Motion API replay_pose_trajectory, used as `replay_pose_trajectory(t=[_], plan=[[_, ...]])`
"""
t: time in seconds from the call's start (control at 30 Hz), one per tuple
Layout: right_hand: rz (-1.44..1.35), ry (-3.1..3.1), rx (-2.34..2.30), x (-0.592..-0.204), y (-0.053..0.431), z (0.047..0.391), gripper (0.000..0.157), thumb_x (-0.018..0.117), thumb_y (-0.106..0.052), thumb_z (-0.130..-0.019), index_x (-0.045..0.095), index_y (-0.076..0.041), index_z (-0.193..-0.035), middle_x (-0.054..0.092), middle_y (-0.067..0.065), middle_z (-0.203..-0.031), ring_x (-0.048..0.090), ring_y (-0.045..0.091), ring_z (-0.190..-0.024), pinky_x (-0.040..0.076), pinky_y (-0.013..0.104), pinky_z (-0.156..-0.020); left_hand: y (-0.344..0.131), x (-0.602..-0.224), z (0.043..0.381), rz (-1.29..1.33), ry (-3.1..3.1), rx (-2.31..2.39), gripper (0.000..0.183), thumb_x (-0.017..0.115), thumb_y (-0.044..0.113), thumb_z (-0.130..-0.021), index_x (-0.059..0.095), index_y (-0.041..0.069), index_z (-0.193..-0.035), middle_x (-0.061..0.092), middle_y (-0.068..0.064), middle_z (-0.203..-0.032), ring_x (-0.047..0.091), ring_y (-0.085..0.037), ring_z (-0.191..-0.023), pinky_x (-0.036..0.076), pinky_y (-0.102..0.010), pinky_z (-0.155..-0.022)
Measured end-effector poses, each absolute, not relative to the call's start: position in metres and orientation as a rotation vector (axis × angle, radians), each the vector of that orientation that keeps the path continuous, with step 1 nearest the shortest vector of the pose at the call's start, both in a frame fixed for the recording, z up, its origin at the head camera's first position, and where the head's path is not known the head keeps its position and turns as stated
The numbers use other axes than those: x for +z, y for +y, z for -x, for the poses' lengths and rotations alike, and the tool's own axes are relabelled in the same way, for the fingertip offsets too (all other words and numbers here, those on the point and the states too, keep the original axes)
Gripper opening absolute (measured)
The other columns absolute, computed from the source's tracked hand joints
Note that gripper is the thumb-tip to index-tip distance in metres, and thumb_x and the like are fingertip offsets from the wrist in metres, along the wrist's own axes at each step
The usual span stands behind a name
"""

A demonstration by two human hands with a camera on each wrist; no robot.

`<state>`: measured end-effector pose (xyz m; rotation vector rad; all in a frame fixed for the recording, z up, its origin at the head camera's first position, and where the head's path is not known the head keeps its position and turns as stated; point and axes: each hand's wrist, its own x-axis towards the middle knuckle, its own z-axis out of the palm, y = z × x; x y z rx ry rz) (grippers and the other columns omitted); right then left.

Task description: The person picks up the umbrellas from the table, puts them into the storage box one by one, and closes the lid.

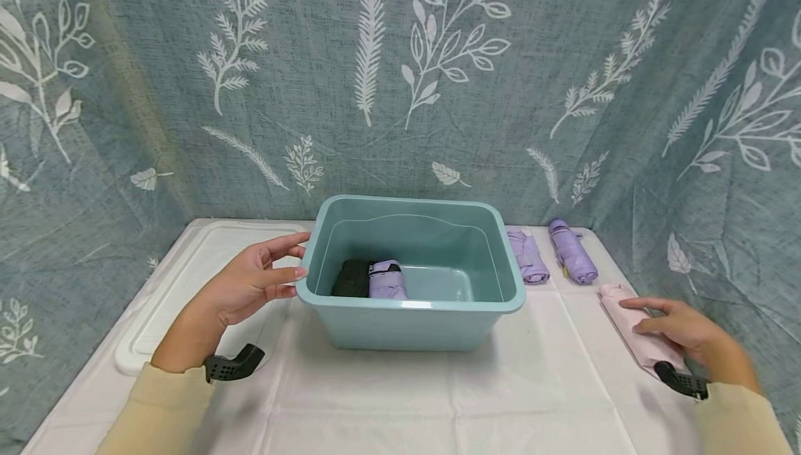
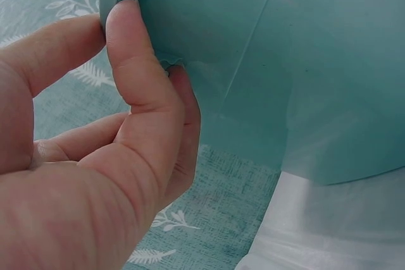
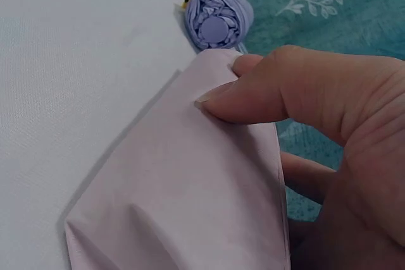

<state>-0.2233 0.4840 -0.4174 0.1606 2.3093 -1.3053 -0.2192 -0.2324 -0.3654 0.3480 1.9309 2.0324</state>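
My left hand (image 1: 259,277) holds the left rim of a blue-green plastic bin (image 1: 407,330). The left wrist view shows the thumb on the rim and the fingers curled behind it. Inside the bin, a dark folded umbrella (image 1: 352,279) lies against a purple folded umbrella (image 1: 386,284). At the right edge of the table, my right hand (image 1: 682,330) grips a pink folded umbrella (image 1: 628,319). The right wrist view has its thumb on top of the pink fabric (image 3: 171,169) and the other fingers along the far side, partly hidden.
Two more purple folded umbrellas, one beside the bin (image 1: 528,258) and one farther right (image 1: 573,254), lie on the white-covered table (image 1: 375,399). A translucent white lid (image 1: 181,288) lies flat at the left. Patterned curtains (image 1: 300,79) enclose the back and sides.
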Motion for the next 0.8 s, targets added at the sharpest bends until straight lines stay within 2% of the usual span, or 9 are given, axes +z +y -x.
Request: replay_pose_trajectory(t=[0.17,0.3,0.37,0.43,0.5,0.53,0.6,0.7,0.8], plan=[[-0.143,2.371,-1.229,-0.417,0.484,0.227,0.047,0.073,-0.019,-0.095,0.064,-0.026,-0.141,0.008,0.039,-0.162,0.059,0.017,-0.109,0.058,0.033,-0.082,-0.232,-0.366,0.22,-0.35,1.933,2.028,0.073,0.064,-0.001,-0.098,0.027,0.001,-0.161,0.051,-0.004,-0.124,0.071,-0.009,-0.084,0.06,-0.025,-0.076],[-0.137,2.412,-1.192,-0.417,0.483,0.227,0.051,0.075,-0.022,-0.094,0.062,-0.02,-0.143,0.016,0.038,-0.162,0.059,0.014,-0.097,0.056,0.033,-0.076,-0.232,-0.366,0.22,-0.357,1.927,2.035,0.073,0.063,-0.002,-0.098,0.027,0.0,-0.161,0.051,-0.004,-0.123,0.071,-0.01,-0.084,0.061,-0.026,-0.076],[-0.149,2.416,-1.202,-0.417,0.482,0.227,0.049,0.076,-0.023,-0.093,0.064,-0.022,-0.141,0.036,0.034,-0.154,0.06,0.014,-0.085,0.055,0.034,-0.071,-0.232,-0.366,0.221,-0.36,1.924,2.039,0.072,0.063,-0.002,-0.098,0.027,0.0,-0.161,0.051,-0.004,-0.123,0.071,-0.01,-0.084,0.061,-0.026,-0.076],[-0.153,2.418,-1.208,-0.417,0.481,0.227,0.046,0.076,-0.024,-0.093,0.066,-0.025,-0.138,0.053,0.025,-0.137,0.057,0.013,-0.075,0.054,0.034,-0.067,-0.233,-0.367,0.221,-0.363,1.923,2.042,0.072,0.063,-0.002,-0.098,0.027,0.0,-0.16,0.052,-0.004,-0.122,0.071,-0.01,-0.084,0.061,-0.026,-0.076],[-0.148,2.42,-1.216,-0.418,0.479,0.226,0.043,0.077,-0.023,-0.093,0.068,-0.027,-0.135,0.059,0.013,-0.123,0.056,0.012,-0.071,0.054,0.033,-0.065,-0.233,-0.367,0.221,-0.367,1.923,2.042,0.071,0.063,-0.002,-0.098,0.028,0.0,-0.16,0.053,-0.004,-0.122,0.072,-0.01,-0.085,0.061,-0.026,-0.076],[-0.151,2.42,-1.224,-0.418,0.479,0.226,0.043,0.077,-0.022,-0.093,0.068,-0.027,-0.134,0.059,0.012,-0.121,0.056,0.012,-0.071,0.054,0.033,-0.065,-0.233,-0.367,0.221,-0.37,1.922,2.043,0.071,0.063,-0.002,-0.098,0.028,0.0,-0.16,0.054,-0.003,-0.121,0.072,-0.01,-0.085,0.061,-0.026,-0.075],[-0.137,2.423,-1.235,-0.418,0.477,0.224,0.043,0.076,-0.021,-0.093,0.068,-0.023,-0.135,0.056,0.021,-0.126,0.058,0.013,-0.074,0.056,0.034,-0.066,-0.233,-0.368,0.221,-0.375,1.918,2.046,0.071,0.063,-0.002,-0.098,0.029,0.001,-0.16,0.054,-0.003,-0.12,0.072,-0.011,-0.085,0.061,-0.026,-0.075],[-0.137,2.44,-1.245,-0.418,0.474,0.224,0.046,0.077,-0.019,-0.092,0.067,-0.015,-0.136,0.039,0.036,-0.145,0.062,0.015,-0.081,0.058,0.035,-0.07,-0.233,-0.368,0.22,-0.383,1.911,2.053,0.071,0.063,-0.003,-0.098,0.029,0.0,-0.16,0.055,-0.003,-0.119,0.072,-0.011,-0.084,0.061,-0.025,-0.075],[-0.119,2.464,-1.244,-0.418,0.472,0.223,0.046,0.078,-0.017,-0.091,0.067,-0.011,-0.136,0.024,0.041,-0.154,0.063,0.017,-0.088,0.059,0.035,-0.073,-0.233,-0.367,0.22,-0.388,1.908,2.057,0.071,0.063,-0.003,-0.098,0.028,0.0,-0.16,0.055,-0.002,-0.12,0.072,-0.01,-0.084,0.06,-0.025,-0.074]])
